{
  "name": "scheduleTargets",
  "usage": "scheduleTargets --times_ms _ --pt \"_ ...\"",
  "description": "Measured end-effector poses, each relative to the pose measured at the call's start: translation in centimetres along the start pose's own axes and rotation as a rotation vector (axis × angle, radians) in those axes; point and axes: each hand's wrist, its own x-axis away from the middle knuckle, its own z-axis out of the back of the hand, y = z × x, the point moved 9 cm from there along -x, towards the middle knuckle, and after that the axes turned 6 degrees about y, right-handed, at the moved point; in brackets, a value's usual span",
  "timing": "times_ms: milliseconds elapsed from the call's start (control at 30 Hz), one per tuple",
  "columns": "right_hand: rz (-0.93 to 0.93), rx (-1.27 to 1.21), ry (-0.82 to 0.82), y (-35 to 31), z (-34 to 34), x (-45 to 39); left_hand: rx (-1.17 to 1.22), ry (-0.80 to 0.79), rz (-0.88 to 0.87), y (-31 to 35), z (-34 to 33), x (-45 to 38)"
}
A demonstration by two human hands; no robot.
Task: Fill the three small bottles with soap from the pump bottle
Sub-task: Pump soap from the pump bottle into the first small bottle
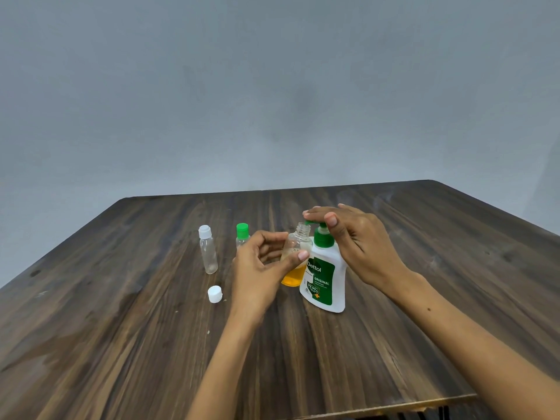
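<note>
Soap of an amber-yellow colour fills the lower part of an open small bottle [295,262], a clear plastic one with a threaded neck and no cap, which is pinched between the thumb and curled fingers of the left hand [260,265]. The bottle is held upright just beside the pump bottle [325,277], touching or nearly touching its left flank, with its mouth set under the green spout. The pump bottle is of smooth white plastic, rounded at the shoulders, with a green label and a green pump collar, and it stands on the table [121,328]. Its pump head is covered by the right hand [354,237], whose fingers are laid fairly straight across the top while the thumb hangs in front. Two further small bottles are seen to the left, well apart from both hands: a slim clear one with a white cap [208,253], and one with a green cap [242,236], partly hidden behind the left hand. A loose white cap [215,294] lies on the dark, streaked wood-grain surface near the left wrist.
</note>
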Motion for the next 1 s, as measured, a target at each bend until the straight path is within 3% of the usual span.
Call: scheduleTargets --times_ms 1000 --pt "0.021 0.024 -0.014 0.19 0.09 0.14 0.020 -0.011 -0.006 0.07 -0.23 0.34"
